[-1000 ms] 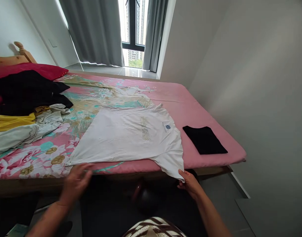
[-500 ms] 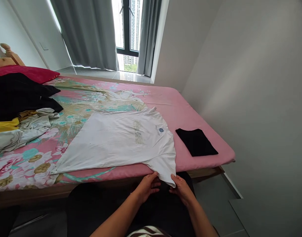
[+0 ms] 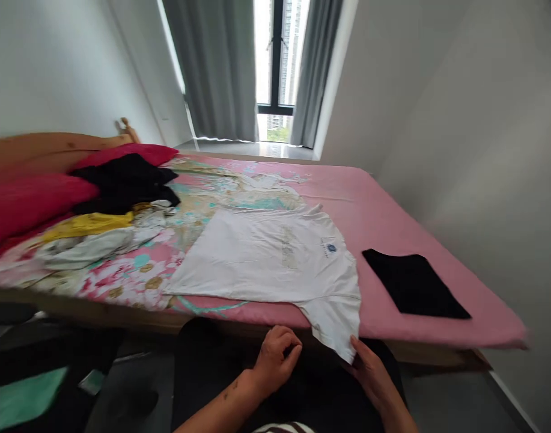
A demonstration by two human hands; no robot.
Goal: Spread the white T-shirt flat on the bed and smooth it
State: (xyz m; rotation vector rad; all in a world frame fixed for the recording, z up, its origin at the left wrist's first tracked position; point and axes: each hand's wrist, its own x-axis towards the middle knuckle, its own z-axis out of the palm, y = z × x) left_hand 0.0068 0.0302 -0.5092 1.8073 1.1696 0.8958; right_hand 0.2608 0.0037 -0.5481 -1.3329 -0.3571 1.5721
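Observation:
A white T-shirt [image 3: 266, 255] lies spread flat on the pink floral bed [image 3: 383, 216], chest logo facing up, one sleeve hanging over the near edge. My right hand [image 3: 369, 370] pinches the hem of that hanging sleeve from below. My left hand [image 3: 275, 355] hovers just left of the sleeve, fingers curled loosely, holding nothing that I can see. A folded black garment [image 3: 413, 282] rests on the bed to the right of the shirt.
A heap of black, yellow and grey clothes [image 3: 104, 222] lies on the left of the bed beside red pillows [image 3: 27, 201]. Grey curtains and a window [image 3: 275, 60] stand at the far end. A wall runs close along the right side.
My left hand crossed from the shirt's left hem to the hanging sleeve, then drew slightly away from it. The camera has swung left, so the shirt now appears further right.

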